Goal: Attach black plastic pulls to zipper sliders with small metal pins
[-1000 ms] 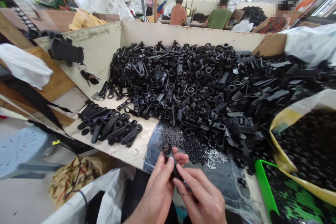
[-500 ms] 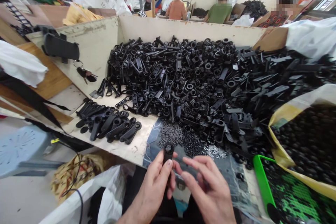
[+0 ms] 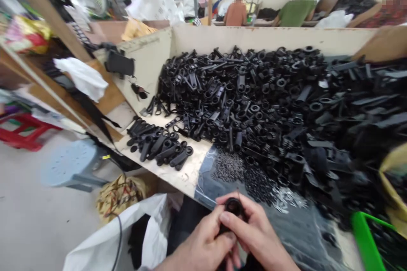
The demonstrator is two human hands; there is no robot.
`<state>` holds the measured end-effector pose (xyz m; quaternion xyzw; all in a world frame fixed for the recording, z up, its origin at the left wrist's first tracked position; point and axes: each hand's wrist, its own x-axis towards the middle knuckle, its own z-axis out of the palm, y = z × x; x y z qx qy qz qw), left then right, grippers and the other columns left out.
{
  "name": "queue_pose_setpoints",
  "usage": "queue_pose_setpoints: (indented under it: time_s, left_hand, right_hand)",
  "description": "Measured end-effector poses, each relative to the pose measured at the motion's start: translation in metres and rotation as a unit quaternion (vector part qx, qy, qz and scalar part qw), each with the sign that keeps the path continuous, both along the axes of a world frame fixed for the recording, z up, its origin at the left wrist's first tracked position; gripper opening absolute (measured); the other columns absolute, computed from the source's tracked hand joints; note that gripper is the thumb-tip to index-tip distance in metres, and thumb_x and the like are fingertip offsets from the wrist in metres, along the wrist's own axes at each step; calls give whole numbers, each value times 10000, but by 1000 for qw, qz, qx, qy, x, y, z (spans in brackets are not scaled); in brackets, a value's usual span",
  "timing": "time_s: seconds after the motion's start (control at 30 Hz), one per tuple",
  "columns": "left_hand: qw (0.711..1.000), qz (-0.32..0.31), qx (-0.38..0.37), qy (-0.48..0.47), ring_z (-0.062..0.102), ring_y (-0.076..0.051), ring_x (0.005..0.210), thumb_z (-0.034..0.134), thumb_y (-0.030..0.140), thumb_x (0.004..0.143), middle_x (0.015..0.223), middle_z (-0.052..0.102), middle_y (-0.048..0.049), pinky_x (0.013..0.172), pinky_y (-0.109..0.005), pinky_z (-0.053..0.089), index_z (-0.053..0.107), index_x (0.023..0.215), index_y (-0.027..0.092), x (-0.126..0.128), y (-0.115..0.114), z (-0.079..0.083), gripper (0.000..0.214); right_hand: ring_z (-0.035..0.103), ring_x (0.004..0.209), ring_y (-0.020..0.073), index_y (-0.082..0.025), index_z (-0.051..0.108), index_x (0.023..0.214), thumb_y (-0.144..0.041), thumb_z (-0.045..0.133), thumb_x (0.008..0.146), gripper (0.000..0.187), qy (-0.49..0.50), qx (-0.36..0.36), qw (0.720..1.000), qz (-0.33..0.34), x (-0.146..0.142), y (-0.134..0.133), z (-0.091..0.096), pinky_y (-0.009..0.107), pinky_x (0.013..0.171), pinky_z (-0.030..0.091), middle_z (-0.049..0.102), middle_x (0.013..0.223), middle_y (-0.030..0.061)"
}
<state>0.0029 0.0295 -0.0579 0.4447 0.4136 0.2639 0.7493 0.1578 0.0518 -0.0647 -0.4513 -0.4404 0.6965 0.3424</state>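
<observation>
My left hand point(image 3: 205, 235) is closed around a black plastic handle with a ring-shaped end point(image 3: 233, 206), low in the middle of the head view. From the other side, my right hand point(image 3: 262, 230) grips the same piece, its thumb pressed beside the ring. Fingers cover most of the handle. Just beyond the hands lie small grey pieces point(image 3: 227, 167), small black pieces point(image 3: 259, 184) and shiny metal pins point(image 3: 288, 199) on a dark cloth point(image 3: 294, 224). To the left, a group of similar black handles point(image 3: 162, 146) lies on the pale tabletop.
A large heap of loose black parts point(image 3: 254, 97) fills the walled table. At the right stand a green tray point(image 3: 365, 237) and a yellow-edged sack point(image 3: 392, 165). A white bag point(image 3: 104, 237) hangs low left, near a blue stool point(image 3: 71, 161). Several people sit at the back.
My right hand has come in from the right and now grips the black handle together with my left. The view has swung left.
</observation>
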Motion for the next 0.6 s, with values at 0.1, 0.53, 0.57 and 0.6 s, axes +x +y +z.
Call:
queue_pose_setpoints:
  time_s: [0.1,0.53,0.57,0.6]
  left_hand:
    - [990,128,43,-26,658,-153,677,659,517,917,890,694,-57,614,-253,567,684,1156,178,-5,7,-4,416]
    - [574,365,499,536,601,-316,1049,539,311,995,1103,776,-130,1016,-485,418,752,1167,191,-134,112,-8,299]
    - [560,354,506,553,590,-329,1069,534,302,997,1155,771,-140,1020,-502,405,756,1165,182,-135,117,-13,304]
    - [544,347,511,568,578,-343,1091,533,297,997,1199,761,-145,1026,-519,389,762,1159,177,-135,121,-17,305]
  right_hand:
    - [638,577,154,-193,756,935,-494,775,853,312,-48,128,988,-67,-10,15,-5,237,524,540,669,773,29]
    - [686,774,225,-207,739,909,-308,591,970,189,-522,325,780,-116,6,117,29,298,683,467,722,865,60]
    - [691,778,245,-205,730,857,-304,611,955,183,-534,312,775,-126,8,126,28,304,669,453,724,838,72]
    - [695,776,259,-208,719,800,-301,638,935,182,-543,301,773,-131,8,134,27,306,658,440,725,810,79]
